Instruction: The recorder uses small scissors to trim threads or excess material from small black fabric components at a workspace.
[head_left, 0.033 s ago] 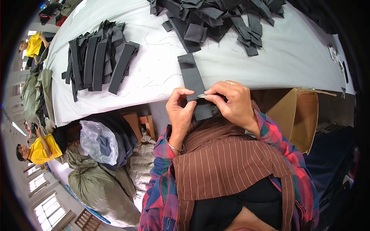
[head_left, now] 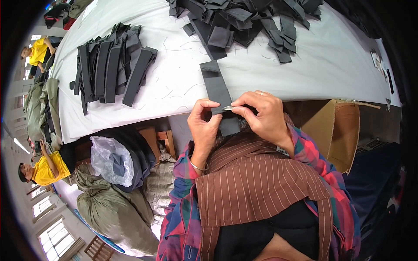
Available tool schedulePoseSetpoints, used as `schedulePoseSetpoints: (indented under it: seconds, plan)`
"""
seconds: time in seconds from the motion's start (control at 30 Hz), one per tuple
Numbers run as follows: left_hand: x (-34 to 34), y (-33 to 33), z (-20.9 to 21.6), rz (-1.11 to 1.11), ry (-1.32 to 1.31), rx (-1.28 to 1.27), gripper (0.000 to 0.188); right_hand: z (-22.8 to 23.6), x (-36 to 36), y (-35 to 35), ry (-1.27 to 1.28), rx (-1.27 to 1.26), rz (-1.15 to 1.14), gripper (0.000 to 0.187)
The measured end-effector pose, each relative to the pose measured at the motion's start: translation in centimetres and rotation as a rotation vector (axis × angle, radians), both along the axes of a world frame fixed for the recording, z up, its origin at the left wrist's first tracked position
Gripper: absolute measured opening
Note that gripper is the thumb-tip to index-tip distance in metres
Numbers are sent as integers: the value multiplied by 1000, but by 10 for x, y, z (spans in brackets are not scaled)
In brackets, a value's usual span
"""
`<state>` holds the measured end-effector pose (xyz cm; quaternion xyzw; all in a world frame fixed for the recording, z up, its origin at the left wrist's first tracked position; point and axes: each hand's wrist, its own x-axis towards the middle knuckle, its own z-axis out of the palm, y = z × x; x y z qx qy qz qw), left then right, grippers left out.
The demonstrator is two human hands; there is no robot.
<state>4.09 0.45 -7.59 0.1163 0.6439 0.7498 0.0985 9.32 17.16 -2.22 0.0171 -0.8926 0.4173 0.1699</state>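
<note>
A dark grey fabric strip [head_left: 217, 90] with a folded far end lies over the table's near edge, its near end hanging toward my lap. My left hand [head_left: 203, 126] pinches the strip's left edge between thumb and forefinger. From the other side, my right hand [head_left: 264, 114] is closed around a small pointed metal tool [head_left: 227, 108]. The tip of that tool touches the strip close to my left fingertips. My right fingers hide the rest of it, so its exact kind does not show.
Folded grey strips [head_left: 106, 69] lie in a pile at left on the white-covered table [head_left: 174, 78]. More dark pieces [head_left: 237, 21] are heaped at the far side. A cardboard box [head_left: 346, 135] stands below right; a tied sack [head_left: 111, 213] sits at lower left. Two people in yellow work farther left.
My hands stay in place. The strip's far end has shifted very slightly left. At left, the nearer person's hand has moved a little.
</note>
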Motion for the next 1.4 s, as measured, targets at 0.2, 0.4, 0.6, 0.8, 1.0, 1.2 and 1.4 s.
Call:
schedulePoseSetpoints:
  seconds: [0.2, 0.4, 0.6, 0.8, 1.0, 1.2, 1.4]
  plan:
    - [1, 2, -1, 26, 95, 17, 23, 2, -3, 3, -6, -110, -40, 12]
    - [1, 2, 1, 43, 124, 32, 24, 2, -2, 6, 43, -93, 55, 14]
    - [1, 2, 0, 22, 141, 32, 25, -1, -3, 1, 74, 22, 64, 15]
    - [3, 2, 0, 16, 104, 63, 26, 0, -3, 3, 86, 32, 65, 14]
    - [2, -2, 4, 38, 209, -46, 21, 0, -29, 16, -201, -411, 54, 17]
    - [4, -2, 7, 123, 58, 13, 31, 7, -23, 5, -223, -444, 302, 15]
    - [-10, -14, 3, -179, -564, 417, 19, -13, -8, -5, 97, -60, 216, 23]
